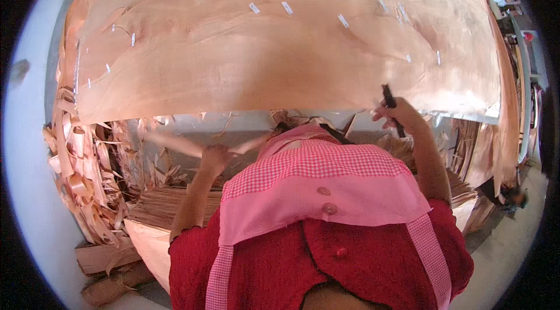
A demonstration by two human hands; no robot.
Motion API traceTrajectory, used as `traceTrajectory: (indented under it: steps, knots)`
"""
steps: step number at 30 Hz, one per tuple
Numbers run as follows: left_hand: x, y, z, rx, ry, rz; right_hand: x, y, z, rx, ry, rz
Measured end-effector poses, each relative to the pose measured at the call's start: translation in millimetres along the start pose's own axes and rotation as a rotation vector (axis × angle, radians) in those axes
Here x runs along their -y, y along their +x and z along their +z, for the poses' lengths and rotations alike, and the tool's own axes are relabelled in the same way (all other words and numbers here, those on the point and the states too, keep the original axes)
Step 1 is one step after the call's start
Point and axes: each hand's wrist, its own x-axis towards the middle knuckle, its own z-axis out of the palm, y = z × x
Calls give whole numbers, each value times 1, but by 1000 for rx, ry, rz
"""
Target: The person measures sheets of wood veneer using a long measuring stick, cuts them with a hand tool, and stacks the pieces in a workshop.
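A broad sheet of wood veneer [284, 60] lies before me, with several small white labels or tape pieces [286, 7] on its surface. My left hand [217, 157] grips a narrow veneer strip [175, 143] below the sheet's near edge; the strip is blurred and sticks out on both sides of the fist. Just beyond the near edge on the right, my right hand [400, 115] is closed around a dark, slim tool [388, 95], perhaps a knife. Its dark tip points up over the sheet, and its other end shows below the fingers.
Curled veneer scraps [78, 185] are heaped along the left side. Beneath my left arm is a stack of veneer sheets [175, 207]. A long veneer strip [507, 135] hangs at the right edge. Shelving [525, 91] stands farther right, and a round log [113, 286] lies at lower left.
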Motion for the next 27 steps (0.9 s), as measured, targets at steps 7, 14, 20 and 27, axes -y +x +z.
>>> traceTrajectory:
  steps: [7, 14, 20, 27]
  knots:
    - [-45, 82, -42, -679, -1791, -636, -111, 64, 43, -102, 683, -85]
    - [-53, 86, -116, -880, -1576, -315, -50, 16, 36, 0, 601, -271]
    - [-122, 101, -228, -1207, -1632, -176, 53, -18, -2, -243, 563, -457]
    - [-96, 186, -194, -1005, -788, 179, 123, -35, -29, -261, 618, -618]
